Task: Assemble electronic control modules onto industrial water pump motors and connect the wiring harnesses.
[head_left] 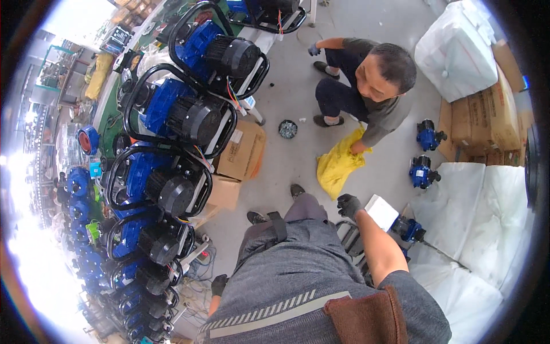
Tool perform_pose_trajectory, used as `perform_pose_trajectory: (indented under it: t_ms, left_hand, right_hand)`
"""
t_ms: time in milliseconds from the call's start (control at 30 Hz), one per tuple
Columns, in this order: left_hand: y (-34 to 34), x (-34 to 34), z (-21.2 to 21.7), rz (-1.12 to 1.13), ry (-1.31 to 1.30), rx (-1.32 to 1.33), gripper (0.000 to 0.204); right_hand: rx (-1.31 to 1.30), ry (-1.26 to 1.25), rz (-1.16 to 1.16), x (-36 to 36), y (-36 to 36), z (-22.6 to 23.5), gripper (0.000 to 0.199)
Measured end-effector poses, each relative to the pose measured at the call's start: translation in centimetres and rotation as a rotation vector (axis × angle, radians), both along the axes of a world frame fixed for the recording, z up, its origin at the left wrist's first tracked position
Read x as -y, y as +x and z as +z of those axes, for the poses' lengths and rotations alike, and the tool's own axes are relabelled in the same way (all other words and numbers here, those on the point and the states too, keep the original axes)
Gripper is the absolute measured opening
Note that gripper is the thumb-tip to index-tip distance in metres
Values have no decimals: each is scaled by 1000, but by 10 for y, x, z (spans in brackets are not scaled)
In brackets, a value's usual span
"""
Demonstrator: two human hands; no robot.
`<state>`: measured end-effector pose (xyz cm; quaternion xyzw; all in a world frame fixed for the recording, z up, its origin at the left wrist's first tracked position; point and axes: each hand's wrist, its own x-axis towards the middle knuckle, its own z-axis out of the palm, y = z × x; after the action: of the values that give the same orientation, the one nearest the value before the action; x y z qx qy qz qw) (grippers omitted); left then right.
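My right hand [348, 206], in a dark glove, is held out ahead of me with its fingers loosely bent and apart. Nothing shows in it. Close by its wrist is a white box [381, 212], and below that a dark metal frame [349, 236]. At my left side hangs my left hand [219, 285], also gloved; my body partly hides it, and its fingers are too small to read. In front of me a crouching co-worker [381, 94] has one bare hand in a yellow sack [339, 164] on the floor.
Blue and black motor pumps in tubular frames [192, 117] line the bench at left. Below them stand open cardboard boxes [242, 150]. A round tray of small parts [287, 129] lies on the floor. On the right are blue pumps [428, 136], cartons [486, 117] and white-wrapped stacks [452, 189].
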<state>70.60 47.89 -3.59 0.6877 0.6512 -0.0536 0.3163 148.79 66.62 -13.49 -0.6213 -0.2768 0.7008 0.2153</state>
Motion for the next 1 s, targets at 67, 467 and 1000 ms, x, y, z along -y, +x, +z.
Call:
perform_pose_trajectory:
  t_ms: [67,467,1000]
  left_hand:
    - [1,4,0,83,-46,99,28]
    - [28,6,22,1213,-430,550,32]
    - [100,5,136,1165,-418,408,26]
  right_hand:
    - [14,-79,34,20,14,-31,38]
    - [184,20,314,55,23,-70,33]
    - [332,45,149,7,-5,67,23]
